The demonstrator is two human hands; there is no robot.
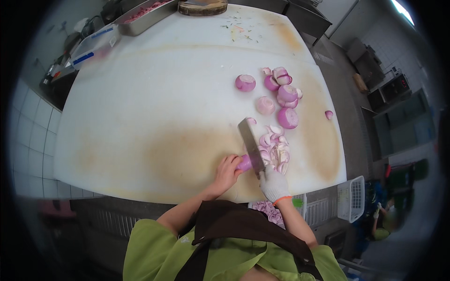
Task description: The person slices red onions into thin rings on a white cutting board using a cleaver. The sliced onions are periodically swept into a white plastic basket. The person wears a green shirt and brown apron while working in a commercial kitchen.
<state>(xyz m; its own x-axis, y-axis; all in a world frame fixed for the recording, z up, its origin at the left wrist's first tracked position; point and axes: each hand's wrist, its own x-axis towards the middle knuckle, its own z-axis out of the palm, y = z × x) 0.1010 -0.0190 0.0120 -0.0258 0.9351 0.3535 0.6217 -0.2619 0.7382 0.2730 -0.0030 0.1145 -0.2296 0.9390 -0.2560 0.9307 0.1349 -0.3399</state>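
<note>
My bare left hand (227, 171) grips a peeled purple onion (245, 163) against the white cutting table (140, 84). In a white glove with an orange cuff, my right hand (274, 183) is closed round the handle of a cleaver (250, 143). The broad blade stands at the onion's right side and hides part of it. Right of the blade lies a heap of cut onion pieces (276, 152). Beyond it sit several peeled onions (288, 118), some touching one another, with a paler onion (265, 106) among them. One small piece (251, 121) rests by the blade's far end.
A metal tray of red meat (136, 24) and a clear box with blue clips (96, 44) stand at the far left. A round wooden board (202, 7) is at the back. Below the near edge are purple onion pieces (269, 211) and a white basket (351, 199).
</note>
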